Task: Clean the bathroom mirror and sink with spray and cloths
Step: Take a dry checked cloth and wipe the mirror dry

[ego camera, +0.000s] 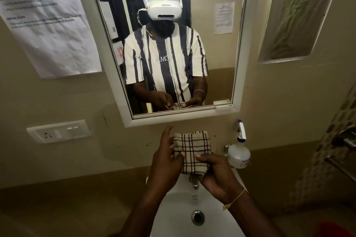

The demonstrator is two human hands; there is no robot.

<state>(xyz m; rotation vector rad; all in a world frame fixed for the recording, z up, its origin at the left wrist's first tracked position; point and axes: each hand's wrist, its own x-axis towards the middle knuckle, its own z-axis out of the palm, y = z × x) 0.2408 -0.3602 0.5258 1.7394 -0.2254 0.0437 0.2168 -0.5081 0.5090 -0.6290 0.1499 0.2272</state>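
Note:
A folded cream cloth (pixel 192 146) with dark checks is held above the white sink (pixel 173 208), just below the mirror (pixel 212 54). My right hand (pixel 215 175) grips its lower right corner with thumb on top. My left hand (pixel 165 161) pinches its left edge, index finger raised. A clear spray bottle (pixel 239 152) with a white and blue nozzle stands on the sink's back right corner, apart from both hands. The tap (pixel 194 182) shows partly under the cloth.
A white-framed mirror hangs on the beige wall and reflects a person. A paper sheet (pixel 44 19) is taped at upper left, a switch plate (pixel 58 131) at left. A patterned curtain (pixel 331 150) and metal fittings (pixel 344 136) are at right. The drain (pixel 197 217) sits mid-basin.

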